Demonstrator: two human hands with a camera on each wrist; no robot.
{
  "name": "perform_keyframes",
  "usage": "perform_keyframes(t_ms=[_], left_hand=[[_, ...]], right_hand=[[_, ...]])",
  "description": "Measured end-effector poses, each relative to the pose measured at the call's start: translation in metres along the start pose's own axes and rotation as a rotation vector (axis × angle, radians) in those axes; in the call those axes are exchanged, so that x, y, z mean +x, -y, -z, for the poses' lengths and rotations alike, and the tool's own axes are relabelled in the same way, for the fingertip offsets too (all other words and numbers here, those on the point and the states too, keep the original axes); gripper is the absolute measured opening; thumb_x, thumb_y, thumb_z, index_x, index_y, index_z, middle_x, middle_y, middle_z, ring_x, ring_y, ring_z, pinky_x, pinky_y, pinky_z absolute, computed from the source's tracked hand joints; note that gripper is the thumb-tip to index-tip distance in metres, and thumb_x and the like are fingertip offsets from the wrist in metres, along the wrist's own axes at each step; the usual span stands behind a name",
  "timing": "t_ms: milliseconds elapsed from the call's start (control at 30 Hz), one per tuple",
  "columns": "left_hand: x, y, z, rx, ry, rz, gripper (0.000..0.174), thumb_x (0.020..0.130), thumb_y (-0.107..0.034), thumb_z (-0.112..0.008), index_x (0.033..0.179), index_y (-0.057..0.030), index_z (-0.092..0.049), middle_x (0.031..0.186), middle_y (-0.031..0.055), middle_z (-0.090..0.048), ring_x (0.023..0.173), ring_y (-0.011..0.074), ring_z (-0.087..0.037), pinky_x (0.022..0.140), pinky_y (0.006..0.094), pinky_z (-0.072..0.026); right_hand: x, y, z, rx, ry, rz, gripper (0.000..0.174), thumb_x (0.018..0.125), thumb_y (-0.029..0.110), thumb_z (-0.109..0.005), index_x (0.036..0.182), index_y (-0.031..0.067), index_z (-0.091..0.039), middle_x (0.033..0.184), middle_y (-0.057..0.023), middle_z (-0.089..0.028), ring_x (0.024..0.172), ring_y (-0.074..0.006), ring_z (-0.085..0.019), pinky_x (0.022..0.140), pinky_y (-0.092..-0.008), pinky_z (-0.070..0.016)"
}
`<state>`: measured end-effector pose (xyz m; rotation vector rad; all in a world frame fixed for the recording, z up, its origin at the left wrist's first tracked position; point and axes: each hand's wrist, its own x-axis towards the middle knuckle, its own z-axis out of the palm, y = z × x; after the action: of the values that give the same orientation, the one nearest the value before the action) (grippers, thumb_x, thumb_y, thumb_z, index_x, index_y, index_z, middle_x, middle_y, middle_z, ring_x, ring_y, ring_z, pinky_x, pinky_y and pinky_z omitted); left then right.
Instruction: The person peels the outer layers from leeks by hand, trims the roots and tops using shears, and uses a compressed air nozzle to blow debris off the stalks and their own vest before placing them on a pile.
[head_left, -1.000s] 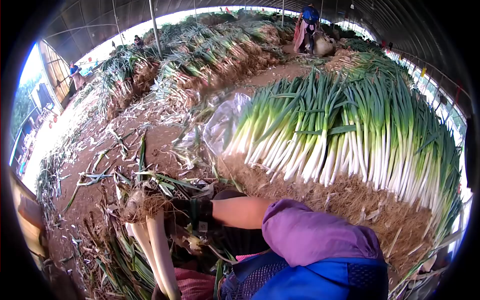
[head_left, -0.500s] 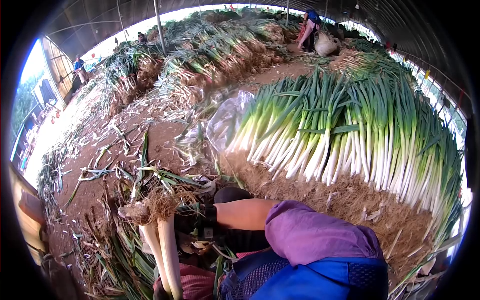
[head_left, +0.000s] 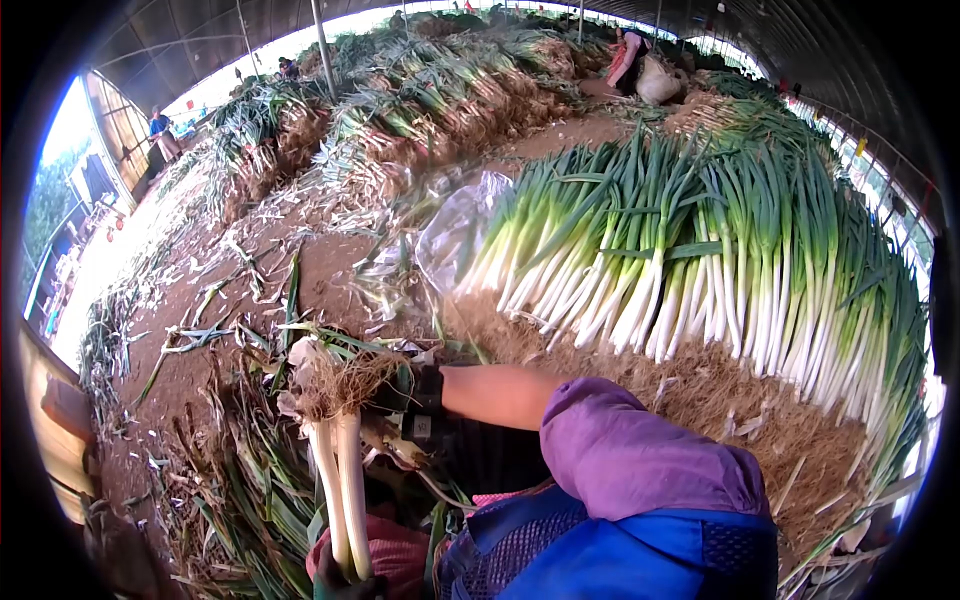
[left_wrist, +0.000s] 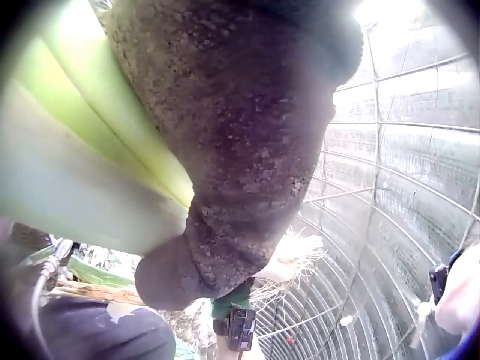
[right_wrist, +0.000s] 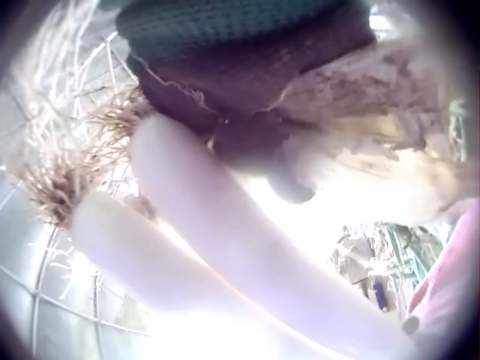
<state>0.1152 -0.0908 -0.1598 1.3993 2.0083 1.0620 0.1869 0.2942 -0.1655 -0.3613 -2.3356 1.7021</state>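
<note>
Two thick green onions (head_left: 338, 490) with white stalks stand roughly upright, roots up, at the lower left of the head view. Low on the stalks, my gloved left hand (left_wrist: 240, 142) wraps around them; its dark, soil-crusted fingers fill the left wrist view. Beside the bushy roots (head_left: 345, 385) is my gloved right hand (head_left: 398, 388). In the right wrist view its fingers are curled on withered outer leaves (right_wrist: 360, 135), next to the two bare white stalk ends (right_wrist: 202, 202). Some of the right hand is hidden behind roots in the head view.
A long row of cleaned green onions (head_left: 690, 250) lies at right, roots toward me. Stripped leaves (head_left: 245, 490) pile up at lower left. Clear plastic sheet (head_left: 455, 235) lies mid-ground. Uncleaned heaps (head_left: 430, 110) stand behind, and a person (head_left: 628, 60) bends near a sack (head_left: 658, 80).
The root ends of the held onions have shifted right and slightly up, along with my right hand. My left hand has come into sight at the bottom. The far person has bent over.
</note>
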Motion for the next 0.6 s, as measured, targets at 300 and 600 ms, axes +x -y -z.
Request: perform_keyframes(t_ms=[300, 600], left_hand=[[0.013, -0.029, -0.019, 0.412, -0.152, 0.457, 0.078, 0.051, -0.024, -0.088, 0.12, -0.0042, -0.056, 0.101, 0.0152, -0.067, 0.092, 0.0318, -0.067, 0.079, 0.0422, -0.0544], [0.018, -0.054, -0.016, 0.342, -0.151, 0.574, 0.071, 0.053, -0.029, -0.084, 0.117, -0.006, -0.061, 0.092, 0.0113, -0.067, 0.081, 0.0247, -0.067, 0.076, 0.0369, -0.0551]], right_hand=[[-0.005, 0.063, 0.256, 0.814, -0.659, 0.168, 0.047, 0.095, 0.04, -0.063, 0.127, 0.0064, -0.057, 0.104, -0.0076, -0.067, 0.093, -0.0227, -0.066, 0.082, -0.0335, -0.0581], [-0.042, 0.046, 0.213, -0.066, -0.45, -0.21, 0.043, 0.105, 0.031, -0.046, 0.145, 0.0136, -0.045, 0.108, -0.0067, -0.062, 0.084, -0.014, -0.061, 0.067, -0.0299, -0.0548]])
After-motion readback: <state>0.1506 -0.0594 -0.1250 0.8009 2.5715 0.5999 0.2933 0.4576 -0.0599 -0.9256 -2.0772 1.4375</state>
